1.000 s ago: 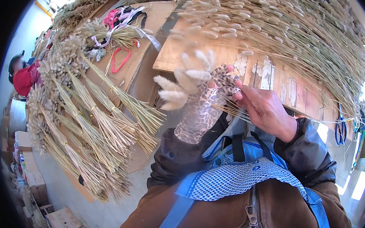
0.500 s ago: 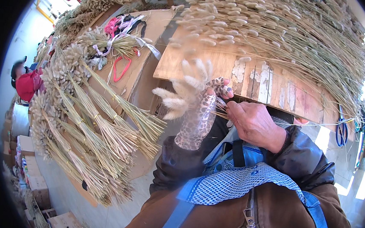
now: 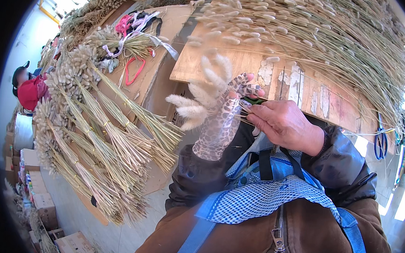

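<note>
My left hand (image 3: 231,98), in a leopard-print fingerless glove, is closed around a small bunch of dried bunny tail grass (image 3: 199,100). Its fluffy pale heads fan out to the left, past the thumb side. The fingers of my right hand (image 3: 288,126), which is bare, are pinched on the bunch's stems just right of the glove. Whether a tie is also between those fingers I cannot tell. Both hands are held above my lap, at the near edge of a wooden board (image 3: 235,72).
Loose grass stems (image 3: 332,51) are heaped across the board. Blue-handled scissors (image 3: 380,143) hang by its right end. Tied bundles (image 3: 116,138) lie on cardboard at left, near a red loop (image 3: 133,71) and cloth strips. A person in red (image 3: 31,91) is at far left.
Both hands, with the bunch, have shifted slightly up and left. My right hand has turned a little, its back showing more, and still pinches at the stems.
</note>
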The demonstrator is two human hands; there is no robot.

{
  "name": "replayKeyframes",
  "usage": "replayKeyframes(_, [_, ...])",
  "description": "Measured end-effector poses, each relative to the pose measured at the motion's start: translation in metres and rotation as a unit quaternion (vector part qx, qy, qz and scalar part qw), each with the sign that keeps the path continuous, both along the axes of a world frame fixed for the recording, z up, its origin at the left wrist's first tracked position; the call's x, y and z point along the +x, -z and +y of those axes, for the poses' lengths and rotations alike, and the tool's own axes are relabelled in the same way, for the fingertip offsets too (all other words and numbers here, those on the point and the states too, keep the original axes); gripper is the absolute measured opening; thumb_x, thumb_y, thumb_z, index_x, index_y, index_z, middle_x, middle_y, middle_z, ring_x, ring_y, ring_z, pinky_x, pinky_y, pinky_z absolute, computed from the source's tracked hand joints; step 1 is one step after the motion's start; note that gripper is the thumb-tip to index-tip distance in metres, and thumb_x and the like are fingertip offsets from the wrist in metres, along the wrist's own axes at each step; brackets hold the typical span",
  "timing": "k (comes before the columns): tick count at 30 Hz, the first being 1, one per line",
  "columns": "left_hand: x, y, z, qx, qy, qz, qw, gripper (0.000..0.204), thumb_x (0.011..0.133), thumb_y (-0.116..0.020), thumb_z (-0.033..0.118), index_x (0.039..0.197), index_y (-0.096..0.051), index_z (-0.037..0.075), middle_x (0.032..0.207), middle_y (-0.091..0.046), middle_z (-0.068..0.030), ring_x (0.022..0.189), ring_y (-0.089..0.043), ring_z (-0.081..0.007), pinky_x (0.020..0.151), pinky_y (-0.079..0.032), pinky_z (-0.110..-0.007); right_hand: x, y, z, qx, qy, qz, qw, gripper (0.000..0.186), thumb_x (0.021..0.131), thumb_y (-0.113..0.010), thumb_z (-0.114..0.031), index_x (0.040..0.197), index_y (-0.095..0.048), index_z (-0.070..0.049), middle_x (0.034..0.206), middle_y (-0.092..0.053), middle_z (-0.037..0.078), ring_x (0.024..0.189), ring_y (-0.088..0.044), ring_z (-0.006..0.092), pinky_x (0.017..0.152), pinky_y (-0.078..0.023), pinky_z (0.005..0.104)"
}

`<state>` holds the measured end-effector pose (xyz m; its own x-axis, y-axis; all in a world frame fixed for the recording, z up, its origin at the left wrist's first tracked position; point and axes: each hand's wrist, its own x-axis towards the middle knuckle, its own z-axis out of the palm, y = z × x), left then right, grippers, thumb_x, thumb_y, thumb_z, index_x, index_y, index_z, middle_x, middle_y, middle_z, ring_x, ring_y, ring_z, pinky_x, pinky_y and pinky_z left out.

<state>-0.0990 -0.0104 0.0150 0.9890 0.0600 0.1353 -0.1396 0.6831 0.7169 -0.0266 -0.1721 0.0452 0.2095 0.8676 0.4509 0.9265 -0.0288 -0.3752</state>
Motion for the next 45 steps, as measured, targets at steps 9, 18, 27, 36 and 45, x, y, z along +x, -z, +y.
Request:
replayKeyframes(9, [-0.002, -0.006, -0.002, 0.038, 0.018, 0.002, 0.999, 0.058, 0.093, -0.055, 0.040, 0.131, -0.042, -0.003, 0.106, -0.061, -0.0131, 0.099, -0.057, -0.0182, 0.084, -0.049, -0.031, 0.015, -0.001, -0.001, -0.019, -0.055, 0.139, 0.989, 0.009, 0.086, -0.056, -0.009, 0.090, -0.061, -0.003, 0.066, -0.058, 0.013, 0.062, -0.060, 0.0299, 0.055, -0.046, 0.0392])
replayKeyframes(18, [-0.007, -0.002, -0.006, 0.110, -0.050, -0.043, 0.992, 0.043, 0.097, -0.049, 0.031, 0.125, -0.048, -0.002, 0.101, -0.062, -0.0112, 0.088, -0.058, -0.0168, 0.078, -0.048, -0.028, -0.003, -0.007, -0.008, -0.044, 0.051, -0.221, 0.973, 0.018, 0.083, -0.050, -0.008, 0.094, -0.055, 0.005, 0.061, -0.051, 0.008, 0.060, -0.057, 0.0243, 0.052, -0.044, 0.0361])
replayKeyframes(27, [-0.007, 0.006, -0.013, 0.020, -0.106, -0.045, 0.993, 0.029, 0.098, -0.047, 0.030, 0.111, -0.050, 0.004, 0.090, -0.051, -0.0080, 0.090, -0.048, -0.0183, 0.081, -0.042, -0.031, -0.018, -0.006, -0.011, -0.024, 0.100, -0.183, 0.978, 0.023, 0.071, -0.058, -0.016, 0.082, -0.054, 0.003, 0.067, -0.053, 0.007, 0.067, -0.057, 0.0218, 0.063, -0.045, 0.0332])
replayKeyframes(36, [0.001, 0.018, 0.009, -0.069, -0.024, -0.127, 0.989, 0.017, 0.097, -0.048, 0.019, 0.104, -0.052, 0.004, 0.080, -0.055, -0.0043, 0.089, -0.048, -0.0210, 0.083, -0.040, -0.032, -0.021, -0.001, -0.057, -0.058, 0.209, -0.227, 0.950, 0.022, 0.069, -0.059, -0.016, 0.080, -0.054, 0.003, 0.070, -0.055, 0.008, 0.071, -0.057, 0.0220, 0.066, -0.044, 0.0307])
replayKeyframes(45, [-0.003, 0.030, 0.017, -0.126, -0.032, -0.090, 0.987, 0.026, 0.101, -0.038, 0.022, 0.110, -0.049, 0.001, 0.087, -0.055, -0.0106, 0.075, -0.052, -0.0196, 0.045, -0.044, -0.025, -0.007, 0.017, -0.150, -0.093, 0.238, -0.245, 0.935, 0.018, 0.072, -0.055, -0.015, 0.080, -0.051, 0.001, 0.072, -0.052, 0.007, 0.072, -0.054, 0.0229, 0.067, -0.043, 0.0311])
